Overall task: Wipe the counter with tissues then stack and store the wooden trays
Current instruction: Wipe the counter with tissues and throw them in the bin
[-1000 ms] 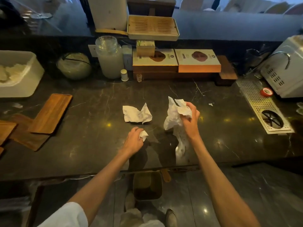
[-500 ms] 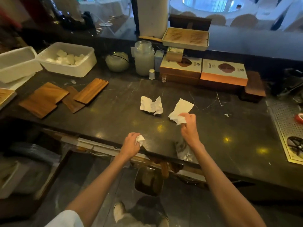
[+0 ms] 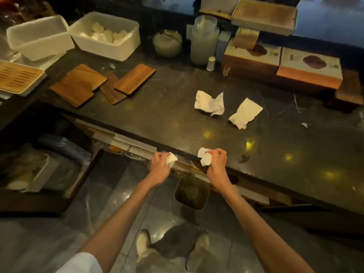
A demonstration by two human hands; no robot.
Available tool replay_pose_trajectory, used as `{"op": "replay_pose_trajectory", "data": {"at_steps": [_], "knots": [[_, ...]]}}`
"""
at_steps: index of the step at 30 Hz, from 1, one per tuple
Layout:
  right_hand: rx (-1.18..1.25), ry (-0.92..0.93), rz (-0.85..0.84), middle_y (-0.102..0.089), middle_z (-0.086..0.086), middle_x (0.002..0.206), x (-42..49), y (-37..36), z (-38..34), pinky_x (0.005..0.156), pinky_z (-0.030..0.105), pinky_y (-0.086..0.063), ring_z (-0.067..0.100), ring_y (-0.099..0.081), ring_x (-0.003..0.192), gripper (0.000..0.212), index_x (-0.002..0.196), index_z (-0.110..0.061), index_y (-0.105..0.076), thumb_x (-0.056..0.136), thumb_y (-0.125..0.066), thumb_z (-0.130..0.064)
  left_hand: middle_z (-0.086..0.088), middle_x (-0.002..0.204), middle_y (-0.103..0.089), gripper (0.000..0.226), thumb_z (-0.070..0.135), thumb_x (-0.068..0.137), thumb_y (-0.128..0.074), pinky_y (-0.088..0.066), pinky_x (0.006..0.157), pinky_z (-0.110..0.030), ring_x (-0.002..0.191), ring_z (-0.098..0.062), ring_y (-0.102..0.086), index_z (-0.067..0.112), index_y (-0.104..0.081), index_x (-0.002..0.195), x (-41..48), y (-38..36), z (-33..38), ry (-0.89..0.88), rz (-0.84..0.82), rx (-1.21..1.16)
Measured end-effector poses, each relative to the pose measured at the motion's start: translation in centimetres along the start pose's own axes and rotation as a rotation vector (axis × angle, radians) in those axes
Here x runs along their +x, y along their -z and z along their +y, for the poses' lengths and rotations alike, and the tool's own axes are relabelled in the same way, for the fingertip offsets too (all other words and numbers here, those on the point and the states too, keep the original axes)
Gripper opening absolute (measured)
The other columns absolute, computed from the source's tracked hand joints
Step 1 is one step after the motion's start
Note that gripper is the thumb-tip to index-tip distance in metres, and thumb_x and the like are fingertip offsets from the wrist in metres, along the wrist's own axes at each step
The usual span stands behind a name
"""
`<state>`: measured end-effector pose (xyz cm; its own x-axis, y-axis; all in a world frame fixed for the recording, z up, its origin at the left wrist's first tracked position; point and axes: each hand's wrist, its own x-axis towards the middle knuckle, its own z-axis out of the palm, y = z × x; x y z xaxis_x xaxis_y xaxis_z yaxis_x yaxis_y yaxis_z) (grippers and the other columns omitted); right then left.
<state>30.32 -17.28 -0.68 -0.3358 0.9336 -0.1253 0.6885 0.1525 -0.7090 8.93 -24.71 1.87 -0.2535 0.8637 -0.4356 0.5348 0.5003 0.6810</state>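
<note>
each grip [image 3: 160,168] [image 3: 216,164] on a tissue wad, dark counter [image 3: 177,119] (glossy, marbled)

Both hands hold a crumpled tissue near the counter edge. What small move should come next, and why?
Probably release both wads into the bin below: the left hand and right hand each grip a crumpled tissue almost above it, while two tissues remain on the counter.

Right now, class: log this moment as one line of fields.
left hand: holds tissue wad | right hand: holds tissue wad | counter: two loose tissues | wooden trays: unstacked | bin: below hands
</note>
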Motion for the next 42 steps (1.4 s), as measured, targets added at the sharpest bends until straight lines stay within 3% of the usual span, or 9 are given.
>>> {"op": "replay_pose_trajectory", "data": {"at_steps": [4,8,13,20,24,27,29,35,42], "knots": [[0.123,-0.117,0.029,-0.03,-0.005,0.143,-3.9,-4.8,-0.2,0.107,0.008,-0.023,0.013,-0.034,0.131,0.047,0.132,-0.019,-0.049,0.09,-0.063,-0.004,-0.013,0.138,-0.037,0.051,-0.004,0.093,-0.048,-0.033,0.114,-0.038,0.131,-0.029,-0.038,0.014,-0.044,0.141,-0.2,-0.4,-5.3,-0.049,-0.024,-0.092],[0.093,-0.169,0.058,-0.037,0.0,0.15,-6.5,-11.1,2.7,0.112,0.017,-0.027,0.01,-0.034,0.136,0.049,0.132,-0.018,-0.057,0.086,-0.069,-0.004,-0.01,0.135,-0.05,0.057,-0.002,0.09,-0.056,-0.044,0.106,-0.039,0.124,-0.021,-0.05,0.015,-0.043,0.144,3.0,-2.6,-12.2,-0.092,-0.071,-0.161],[0.12,-0.291,0.097,-0.053,-0.004,0.135,-6.8,-21.0,9.8,0.106,0.009,-0.034,-0.004,-0.046,0.125,0.049,0.13,-0.02,-0.061,0.087,-0.064,0.003,-0.003,0.115,-0.061,0.034,0.002,0.093,-0.055,-0.056,0.068,-0.021,0.105,-0.028,-0.064,0.022,-0.063,0.12,9.1,-9.4,-21.7,-0.035,-0.234,-0.201],[0.21,-0.554,0.131,-0.063,0.007,0.115,-4.0,-34.0,22.6,0.094,0.024,-0.048,0.018,-0.06,0.106,0.041,0.119,-0.017,-0.069,0.088,-0.057,0.008,-0.014,0.094,-0.072,0.015,0.004,0.091,-0.06,-0.059,0.079,-0.042,0.09,-0.031,-0.07,0.007,-0.071,0.1,18.2,-20.7,-32.3,0.002,-0.307,-0.098],[0.204,-0.624,0.2,-0.054,0.001,0.123,-1.8,-38.3,29.0,0.102,0.03,-0.044,0.023,-0.057,0.115,0.038,0.123,-0.015,-0.065,0.086,-0.065,-0.002,-0.006,0.102,-0.071,0.021,0.003,0.089,-0.062,-0.053,0.087,-0.03,0.095,-0.018,-0.066,0.012,-0.072,0.106,22.7,-26.8,-36.0,-0.031,-0.276,-0.022],[0.33,-0.702,0.23,-0.042,0.01,0.143,-0.6,-40.5,32.5,0.11,0.036,-0.041,0.027,-0.053,0.123,0.052,0.139,-0.017,-0.052,0.09,-0.06,-0.003,0.003,0.092,-0.054,0.02,0.0,0.094,-0.053,-0.043,0.069,-0.008,0.079,-0.004,-0.05,0.013,-0.065,0.102,25.0,-30.8,-36.9,-0.124,-0.288,0.024],[0.34,-0.718,0.216,-0.047,0.006,0.137,-0.2,-41.8,34.2,0.108,0.02,-0.039,0.028,-0.049,0.128,0.051,0.14,-0.016,-0.051,0.091,-0.06,-0.003,-0.002,0.09,-0.058,0.016,0.001,0.094,-0.055,-0.04,0.062,-0.012,0.081,-0.013,-0.054,0.002,-0.067,0.104,26.0,-32.8,-37.3,-0.163,-0.284,0.036],[0.116,-0.63,0.058,-0.061,0.008,0.132,0.7,-44.5,38.2,0.109,0.031,-0.038,0.025,-0.055,0.122,0.029,0.122,-0.014,-0.068,0.095,-0.059,-0.017,-0.018,0.097,-0.073,0.013,0.013,0.087,-0.067,-0.046,0.065,-0.021,0.085,-0.026,-0.066,0.004,-0.074,0.093,28.8,-37.0,-39.1,-0.02,-0.19,-0.08],[-0.172,-0.524,0.039,-0.038,0.008,0.147,2.6,-48.0,43.2,0.112,0.04,-0.036,0.033,-0.041,0.132,0.056,0.14,-0.019,-0.047,0.087,-0.061,-0.003,-0.018,0.123,-0.06,0.023,-0.001,0.09,-0.057,-0.042,0.105,-0.039,0.118,-0.03,-0.054,0.003,-0.067,0.11,31.9,-40.8,-41.4,-0.403,-0.219,0.257]]}}
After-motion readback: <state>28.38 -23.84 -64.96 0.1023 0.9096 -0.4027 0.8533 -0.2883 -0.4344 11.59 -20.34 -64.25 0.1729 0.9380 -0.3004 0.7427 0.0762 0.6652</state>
